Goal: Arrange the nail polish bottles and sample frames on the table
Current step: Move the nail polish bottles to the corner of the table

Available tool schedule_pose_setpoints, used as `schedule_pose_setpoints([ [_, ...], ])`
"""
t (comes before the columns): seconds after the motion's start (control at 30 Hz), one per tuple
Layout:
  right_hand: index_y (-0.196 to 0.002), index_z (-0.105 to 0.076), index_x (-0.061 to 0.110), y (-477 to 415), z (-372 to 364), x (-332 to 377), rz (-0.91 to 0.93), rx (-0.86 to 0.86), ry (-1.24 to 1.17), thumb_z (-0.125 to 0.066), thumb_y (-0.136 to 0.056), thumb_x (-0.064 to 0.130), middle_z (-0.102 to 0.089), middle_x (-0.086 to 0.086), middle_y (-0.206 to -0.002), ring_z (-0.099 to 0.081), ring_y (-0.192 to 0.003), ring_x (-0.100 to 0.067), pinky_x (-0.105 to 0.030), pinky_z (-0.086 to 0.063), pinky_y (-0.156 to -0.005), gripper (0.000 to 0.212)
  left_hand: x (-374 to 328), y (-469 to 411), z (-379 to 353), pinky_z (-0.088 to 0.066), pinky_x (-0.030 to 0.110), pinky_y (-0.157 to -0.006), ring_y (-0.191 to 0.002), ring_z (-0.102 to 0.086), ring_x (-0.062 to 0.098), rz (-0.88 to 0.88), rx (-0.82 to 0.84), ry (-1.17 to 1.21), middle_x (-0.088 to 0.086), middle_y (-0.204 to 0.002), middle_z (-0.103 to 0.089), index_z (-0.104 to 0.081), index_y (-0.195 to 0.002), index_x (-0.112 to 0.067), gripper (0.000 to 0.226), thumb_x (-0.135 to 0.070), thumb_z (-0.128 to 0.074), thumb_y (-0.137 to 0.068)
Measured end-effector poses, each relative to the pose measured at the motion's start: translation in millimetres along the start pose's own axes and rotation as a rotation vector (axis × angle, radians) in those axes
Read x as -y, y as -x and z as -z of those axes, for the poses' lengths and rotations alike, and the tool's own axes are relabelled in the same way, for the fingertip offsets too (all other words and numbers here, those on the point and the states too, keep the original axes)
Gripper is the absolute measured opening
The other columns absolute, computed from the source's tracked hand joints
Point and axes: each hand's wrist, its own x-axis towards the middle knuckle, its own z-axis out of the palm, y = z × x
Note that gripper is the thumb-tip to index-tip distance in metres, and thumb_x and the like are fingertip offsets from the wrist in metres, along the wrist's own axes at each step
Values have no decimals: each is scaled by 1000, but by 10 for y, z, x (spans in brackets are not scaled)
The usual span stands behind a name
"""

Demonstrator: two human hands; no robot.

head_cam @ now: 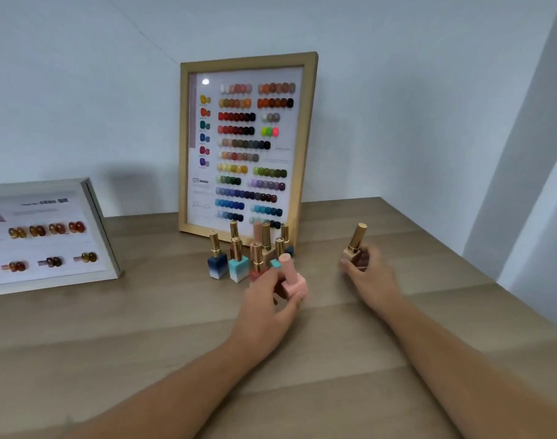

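Two bare hands work over the wooden desk (144, 327). The left hand (271, 299) has its grip closed around a pale pink bottle (291, 278), held just in front of a cluster of nail polish bottles (239, 258). The right hand (367, 274) grips a beige bottle with a gold cap (354, 245), tilted, to the right of the cluster. Behind the cluster a wooden sample frame (244, 147) leans on the wall; a white sample frame (49, 236) sits at far left.
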Motion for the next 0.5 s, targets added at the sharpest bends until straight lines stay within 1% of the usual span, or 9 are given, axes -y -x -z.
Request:
schedule_pose_setpoints([
  [0.07, -109, -56, 20, -96, 161, -101, -15, -75, 6, -68, -80, 24, -62, 4, -89, -56, -72, -3, -11, -36, -59, 32, -118, -179, -279, -39, 12, -68, -87, -51, -6, -6, 60, 30, -22, -96, -52, -49, -108, -35, 28, -35, -61, -83],
  [0.13, -109, -56, 17, -215, 318, -213, -45, -142, 6, -67, -81, 21, -62, 2, -91, -55, -70, -5, -15, -38, -62, 30, -216, -406, -584, -36, 12, -68, -86, -50, -4, -4, 98, 64, -19, -98, -51, -50, -110, -32, 29, -34, -61, -83],
  [0.17, -109, -56, 16, -279, 394, -265, -63, -177, 9, -66, -82, 21, -63, 0, -93, -55, -73, -9, -19, -39, -66, 29, -259, -532, -734, -35, 11, -68, -85, -50, -4, 8, 107, 84, -18, -97, -51, -50, -112, -31, 30, -33, -61, -84],
  [0.23, -111, -55, 15, -391, 515, -345, -89, -233, 23, -64, -83, 21, -62, -2, -98, -56, -84, -16, -25, -40, -77, 30, -308, -783, -990, -33, 10, -66, -82, -49, -3, 41, 102, 112, -16, -96, -52, -51, -114, -29, 31, -31, -60, -85],
  [0.3, -113, -54, 15, -525, 593, -452, -103, -283, 33, -63, -84, 21, -62, -3, -102, -57, -93, -20, -31, -42, -82, 31, -328, -1030, -1238, -35, 14, -64, -81, -51, 0, 55, 79, 112, -12, -94, -55, -54, -109, -26, 26, -30, -61, -84],
  [0.4, -112, -51, 15, -755, 639, -576, -112, -331, 67, -61, -84, 20, -61, -6, -105, -56, -97, -24, -33, -43, -83, 30, -344, -1362, -1566, -38, 20, -64, -80, -55, 9, 45, 14, 127, -6, -92, -60, -56, -98, -23, 19, -27, -64, -82],
  [0.5, -112, -49, 12, -1003, 679, -662, -127, -372, 114, -60, -85, 20, -58, -9, -110, -55, -99, -24, -37, -45, -87, 30, -404, -1657, -1844, -39, 25, -66, -81, -55, 12, 30, -3, 95, -3, -94, -60, -55, -97, -21, 19, -28, -64, -82],
])
